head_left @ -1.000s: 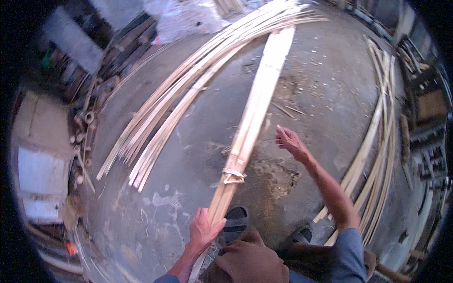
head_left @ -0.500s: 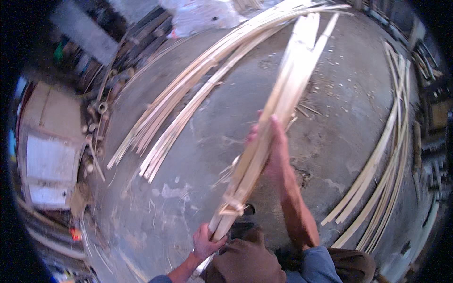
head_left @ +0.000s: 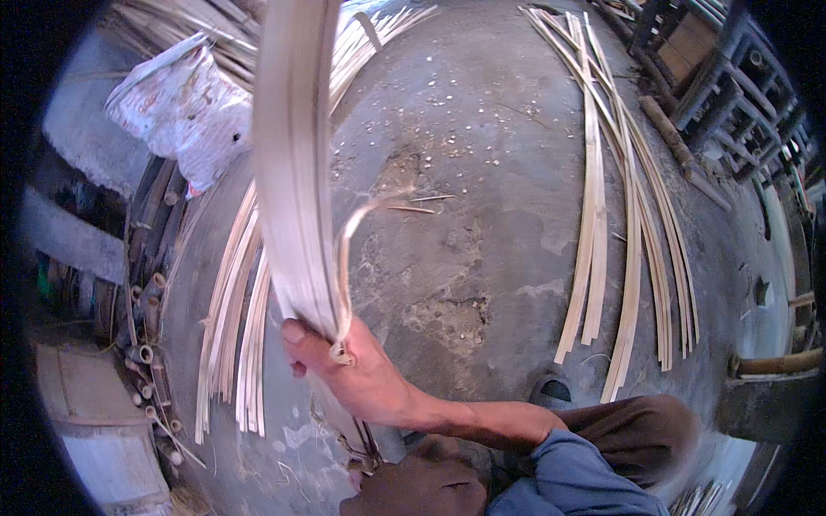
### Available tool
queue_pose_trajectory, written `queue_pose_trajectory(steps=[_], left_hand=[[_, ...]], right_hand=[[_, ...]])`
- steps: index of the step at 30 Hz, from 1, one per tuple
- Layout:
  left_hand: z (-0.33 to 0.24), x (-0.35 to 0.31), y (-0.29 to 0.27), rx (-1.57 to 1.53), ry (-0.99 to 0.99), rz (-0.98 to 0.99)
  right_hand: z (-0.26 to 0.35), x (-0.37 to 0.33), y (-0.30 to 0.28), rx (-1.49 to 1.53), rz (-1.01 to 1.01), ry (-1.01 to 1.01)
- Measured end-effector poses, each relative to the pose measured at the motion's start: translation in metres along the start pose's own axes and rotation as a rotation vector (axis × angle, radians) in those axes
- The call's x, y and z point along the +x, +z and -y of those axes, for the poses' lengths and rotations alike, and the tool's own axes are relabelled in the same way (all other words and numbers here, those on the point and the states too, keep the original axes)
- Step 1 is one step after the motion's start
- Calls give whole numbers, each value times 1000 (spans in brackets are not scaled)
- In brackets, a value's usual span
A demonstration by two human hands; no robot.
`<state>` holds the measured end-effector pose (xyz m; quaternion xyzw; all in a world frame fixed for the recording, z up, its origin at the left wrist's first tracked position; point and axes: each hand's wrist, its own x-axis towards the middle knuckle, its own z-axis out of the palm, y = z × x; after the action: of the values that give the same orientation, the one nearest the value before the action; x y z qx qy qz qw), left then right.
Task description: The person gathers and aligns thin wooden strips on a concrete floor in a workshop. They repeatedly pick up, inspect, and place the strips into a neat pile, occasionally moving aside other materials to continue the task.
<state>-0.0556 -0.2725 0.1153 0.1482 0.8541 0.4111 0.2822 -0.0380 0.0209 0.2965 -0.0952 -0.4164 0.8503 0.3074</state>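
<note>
A bundle of flat bamboo strips (head_left: 294,172) stands steeply in front of me, its upper end running out of the top of the picture. My right hand (head_left: 348,370) is closed round its lower part, thumb on the left side. A thin loose strip curls up beside the bundle, with a twisted knot (head_left: 342,353) against the back of this hand. Below the hand, the lower end (head_left: 340,421) of the bundle slants down to my brown-trousered knee. Only a small pinkish patch there may be my left hand (head_left: 354,479); its fingers are hidden.
More bamboo strips (head_left: 595,232) lie lengthwise on the concrete floor (head_left: 482,198) at right, others (head_left: 225,327) at left. Bamboo poles (head_left: 142,354) are piled along the left side. A white plastic sack (head_left: 185,112) lies far left; wooden racks (head_left: 723,112) stand far right.
The bundle has swung from slanting right to nearly upright and nearer. My right hand has moved down and left along with it. My left hand has nearly gone from sight. The view has turned right.
</note>
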Motion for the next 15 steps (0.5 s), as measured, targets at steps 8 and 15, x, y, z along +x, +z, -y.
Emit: queue_pose_trajectory(steps=[8, 15], left_hand=[[-69, 29, -11, -286, -13, 240], [-96, 38, 3, -518, 11, 501]], right_hand=[[51, -16, 59, -39, 228, -235], [67, 50, 52, -26, 174, -618]])
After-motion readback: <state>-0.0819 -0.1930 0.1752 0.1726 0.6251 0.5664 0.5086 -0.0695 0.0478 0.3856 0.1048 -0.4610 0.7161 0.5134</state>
